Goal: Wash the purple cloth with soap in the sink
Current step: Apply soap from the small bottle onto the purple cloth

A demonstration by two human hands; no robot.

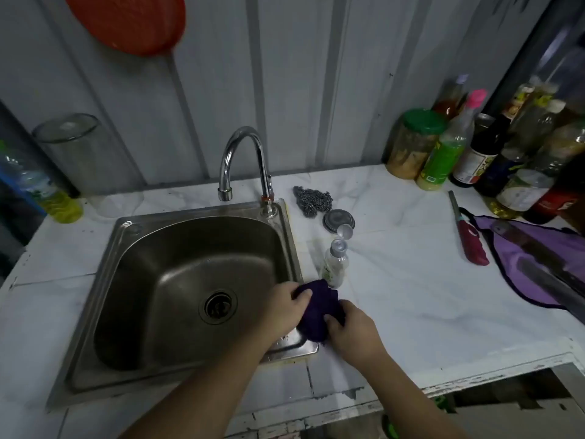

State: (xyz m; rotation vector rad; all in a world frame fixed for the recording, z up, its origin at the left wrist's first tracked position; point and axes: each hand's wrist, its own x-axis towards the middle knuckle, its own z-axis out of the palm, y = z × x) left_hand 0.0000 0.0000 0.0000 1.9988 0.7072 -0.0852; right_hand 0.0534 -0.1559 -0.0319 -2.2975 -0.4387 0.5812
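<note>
Both hands closed on the purple cloth: left hand pinching its upper-left side, right hand bunching the lower-right. Cloth is balled up between them, sitting over the sink's right rim, half on the counter. Not in the basin yet. Looks like a two-handed scrub or wring, held at the edge so drips fall toward the bowl.

Small soap bottle stands just beyond the hands, cap flipped open, parked within reach, probably for dosing the cloth.

Faucet is further up, spout over the basin's back; no water visible running.

Room: basin to the left of the hands is empty, a clear path to slide the cloth in. Right of the hands, bare counter until the lighter. Watch the soap bottle: nearly touching the cloth, easy to knock over.
</note>
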